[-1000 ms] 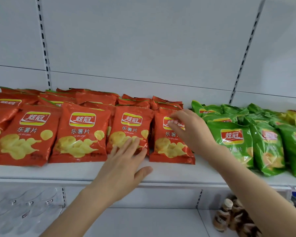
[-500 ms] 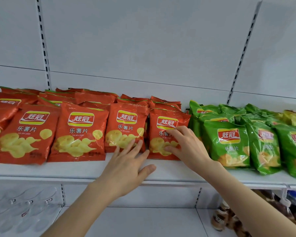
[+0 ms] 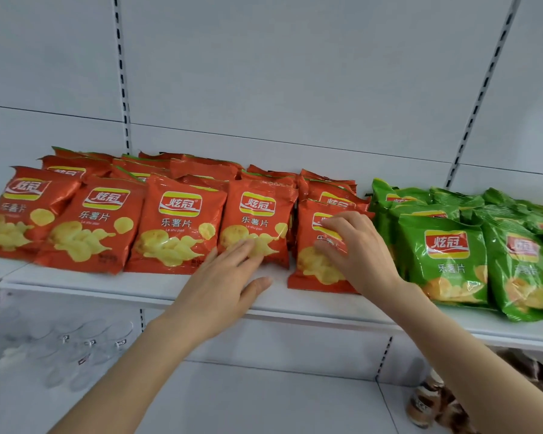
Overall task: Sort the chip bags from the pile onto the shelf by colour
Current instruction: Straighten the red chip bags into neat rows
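Our right hand (image 3: pixel 361 255): curled on the end orange bag (image 3: pixel 311 274), long axis near-to-far.
Our left hand (image 3: pixel 223 286): flat, fingers straight, just left.

Light: bright, even, faint shadows
Glare: sheen on red bag (image 3: pixel 308 274), green bags (image 3: pixel 445 261)
Blur: left hand (image 3: pixel 220 286) fingers smeared
Edges: uprights (image 3: pixel 121 73) lean outward

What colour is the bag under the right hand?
The bag under the right hand is orange-red with printed yellow chips; head view.
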A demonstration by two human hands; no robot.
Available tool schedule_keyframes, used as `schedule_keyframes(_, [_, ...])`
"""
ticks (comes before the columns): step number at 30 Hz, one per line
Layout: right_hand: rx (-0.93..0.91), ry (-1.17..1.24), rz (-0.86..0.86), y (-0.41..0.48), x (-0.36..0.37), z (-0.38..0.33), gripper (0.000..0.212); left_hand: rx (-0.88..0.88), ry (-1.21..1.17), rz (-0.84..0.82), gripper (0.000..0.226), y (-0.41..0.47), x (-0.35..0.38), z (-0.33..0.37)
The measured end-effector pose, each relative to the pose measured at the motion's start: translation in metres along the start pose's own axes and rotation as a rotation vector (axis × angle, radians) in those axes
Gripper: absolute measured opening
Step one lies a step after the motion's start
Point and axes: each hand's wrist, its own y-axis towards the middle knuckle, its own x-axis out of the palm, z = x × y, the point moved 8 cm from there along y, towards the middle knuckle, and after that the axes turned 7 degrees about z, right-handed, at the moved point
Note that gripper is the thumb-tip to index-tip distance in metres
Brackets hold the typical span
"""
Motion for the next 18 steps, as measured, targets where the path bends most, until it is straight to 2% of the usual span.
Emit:
schedule_keyframes(2, [-0.065,0.022,0.005,0.004,0.009,-0.019,0.029,0.039,0.052,0.127,0.082,-0.008,-0.013,-0.017])
schedule_keyframes(4, [-0.105,0.041,-0.042,0.011,0.021,-0.039,0.029,-0.039,0.115,0.198,0.043,-0.013,-0.026,-0.047])
schedule_keyframes(5, [-0.132,0.051,-0.052,0.014,0.026,-0.049,0.030,-0.069,0.140,0.239,0.036,-0.014,-0.035,-0.060])
schedule_keyframes(7, [-0.192,0.047,-0.099,0.019,0.039,-0.070,0.036,-0.093,0.180,0.197,0.053,-0.010,-0.045,-0.079])
schedule_keyframes(9, [-0.174,0.003,-0.211,0.020,0.056,-0.082,0.046,-0.096,0.209,0.096,0.068,-0.009,-0.045,-0.096])
schedule_keyframes(12, [-0.103,-0.162,-0.346,0.016,0.074,-0.082,0.051,-0.060,0.215,-0.020,0.070,-0.003,-0.035,-0.109])
schedule_keyframes(15, [-0.029,-0.211,-0.321,0.017,0.075,-0.082,0.049,-0.013,0.155,0.006,0.069,0.004,-0.037,-0.112])
schedule_keyframes(18, [-0.010,-0.235,-0.369,0.016,0.078,-0.087,0.053,0.015,0.201,0.024,0.068,0.006,-0.038,-0.118])
